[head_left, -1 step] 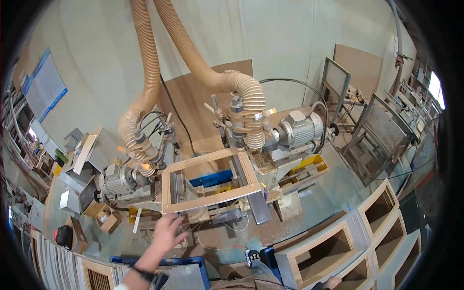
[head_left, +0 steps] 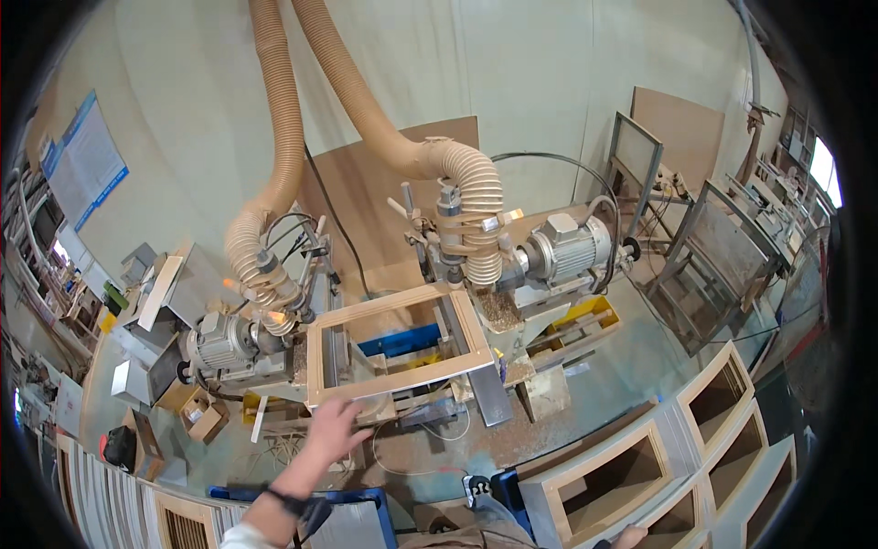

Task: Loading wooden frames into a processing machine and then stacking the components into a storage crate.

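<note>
A rectangular wooden frame (head_left: 399,377) with an open middle lies across the machine between two motor units. My left hand (head_left: 333,430), with a dark band on the wrist, is just below the frame's near left corner. Its fingers are spread and hold nothing; whether the fingertips touch the frame's edge, I cannot tell. At the lower edge, my right hand (head_left: 629,537) is only partly in view, next to a stack of similar frames (head_left: 599,489). Its fingers are mostly hidden.
Ribbed dust hoses (head_left: 274,101) drop to the left motor (head_left: 224,340) and the right motor (head_left: 572,247). Sawdust lies around the cutter heads. More stacked frames (head_left: 101,499) stand at lower left, beside a blue-edged pallet (head_left: 380,508). Metal racks (head_left: 718,242) stand at right.
My left hand has moved slightly up and to the right, nearer the frame's near edge. The frame lies where it was, and my right hand has barely shifted.
</note>
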{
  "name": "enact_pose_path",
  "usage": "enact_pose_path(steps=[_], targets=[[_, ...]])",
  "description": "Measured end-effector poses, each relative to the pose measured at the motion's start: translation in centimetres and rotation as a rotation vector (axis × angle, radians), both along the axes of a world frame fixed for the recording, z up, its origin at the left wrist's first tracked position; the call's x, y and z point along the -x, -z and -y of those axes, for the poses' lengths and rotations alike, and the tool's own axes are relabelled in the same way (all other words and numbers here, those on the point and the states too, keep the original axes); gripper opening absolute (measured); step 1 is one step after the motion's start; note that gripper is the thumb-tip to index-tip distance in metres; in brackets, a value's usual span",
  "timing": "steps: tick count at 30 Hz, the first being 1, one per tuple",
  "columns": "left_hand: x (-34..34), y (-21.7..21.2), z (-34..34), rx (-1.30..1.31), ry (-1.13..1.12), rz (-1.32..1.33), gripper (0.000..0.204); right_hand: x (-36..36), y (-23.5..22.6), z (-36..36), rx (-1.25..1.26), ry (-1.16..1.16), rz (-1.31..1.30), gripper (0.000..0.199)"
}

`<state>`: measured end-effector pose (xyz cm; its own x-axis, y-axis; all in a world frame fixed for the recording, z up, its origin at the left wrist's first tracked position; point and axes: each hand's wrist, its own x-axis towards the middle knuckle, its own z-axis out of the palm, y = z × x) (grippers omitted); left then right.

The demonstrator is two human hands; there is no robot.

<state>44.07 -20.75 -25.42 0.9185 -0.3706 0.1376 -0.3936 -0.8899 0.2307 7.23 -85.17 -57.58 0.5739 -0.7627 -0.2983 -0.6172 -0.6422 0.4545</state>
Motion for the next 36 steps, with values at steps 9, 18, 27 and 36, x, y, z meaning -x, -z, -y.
enact_pose_path(steps=[9, 18, 27, 36], targets=[[-8.1, 8.3, 4.4, -0.196, -0.264, -0.134, 0.077, -15.8, -28.4, -15.2, -0.748, -0.009, 1.682, 0.047], [1.0, 15.0, -0.7, 0.867, -0.073, -0.209, 0.038, -35.1, -36.6, -25.5, -0.937, -1.350, 0.744, 0.035], [23.7, -7.9, -3.8, -0.211, -0.128, -0.372, 0.038, -46.7, -30.1, -40.6, -0.824, -1.599, 0.464, 0.048], [40.2, -13.6, -4.6, -0.317, -0.956, -0.170, 0.043, -50.7, -23.4, -45.6, -0.730, -1.556, 0.476, 0.048]])
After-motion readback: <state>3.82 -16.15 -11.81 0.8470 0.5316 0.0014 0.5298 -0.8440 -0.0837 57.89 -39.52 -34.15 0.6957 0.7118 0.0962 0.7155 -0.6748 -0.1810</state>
